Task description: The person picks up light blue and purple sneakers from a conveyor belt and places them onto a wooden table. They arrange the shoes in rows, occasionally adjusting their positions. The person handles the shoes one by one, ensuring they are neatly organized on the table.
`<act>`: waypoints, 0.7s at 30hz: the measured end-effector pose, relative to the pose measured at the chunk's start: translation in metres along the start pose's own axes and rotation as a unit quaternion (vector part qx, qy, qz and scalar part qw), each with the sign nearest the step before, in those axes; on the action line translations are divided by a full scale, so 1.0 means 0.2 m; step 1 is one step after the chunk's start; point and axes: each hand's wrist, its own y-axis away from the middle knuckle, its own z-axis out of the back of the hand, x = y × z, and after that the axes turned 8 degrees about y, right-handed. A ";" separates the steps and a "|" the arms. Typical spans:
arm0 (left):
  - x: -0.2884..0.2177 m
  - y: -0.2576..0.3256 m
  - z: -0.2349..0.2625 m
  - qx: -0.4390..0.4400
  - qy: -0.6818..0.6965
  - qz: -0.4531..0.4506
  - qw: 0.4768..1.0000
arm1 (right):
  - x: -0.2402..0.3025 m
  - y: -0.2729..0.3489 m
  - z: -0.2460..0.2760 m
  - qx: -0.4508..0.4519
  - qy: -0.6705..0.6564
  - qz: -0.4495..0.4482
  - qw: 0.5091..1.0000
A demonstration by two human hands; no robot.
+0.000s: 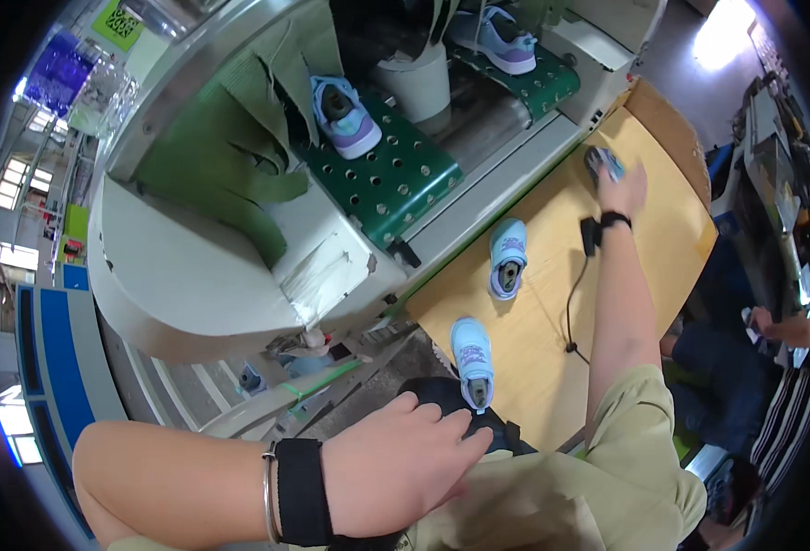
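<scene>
At the far right of the wooden table, my right hand [624, 190] is closed round a small light-blue shoe [614, 163] with a dark inside, partly hidden by the fingers. My left hand [400, 464] hangs in front of my body, back upward. Its fingers are loosely bent and a little apart, with nothing seen in them. Just beyond it, a light-blue and lilac sneaker [472, 360] lies at the table's near left edge. Another matching sneaker [508, 260] stands farther up along the left side. Both have a dark insert in the opening.
Left of the wooden table [552, 303] stands a pale machine [194, 266] with hanging fabric flaps. Its green perforated belt [396, 174] carries a sneaker [345, 119]; a second belt carries another sneaker [495, 41]. A cardboard edge [671, 138] borders the table. Another person's hand [791, 332] shows at right.
</scene>
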 end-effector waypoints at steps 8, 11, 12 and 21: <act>0.01 -0.01 -0.02 0.012 0.000 0.008 1.000 | -0.53 0.73 0.31 0.230 -0.118 0.146 0.955; 0.02 -0.02 -0.01 0.023 -0.025 0.022 0.999 | -0.57 0.82 0.44 0.270 -0.151 0.187 0.933; 0.02 -0.01 0.00 0.021 -0.031 0.018 0.999 | -0.61 0.79 0.45 0.315 -0.160 0.189 0.916; 0.01 -0.03 -0.01 0.047 -0.053 0.023 0.997 | -0.76 0.53 0.30 0.393 -0.177 -0.010 0.902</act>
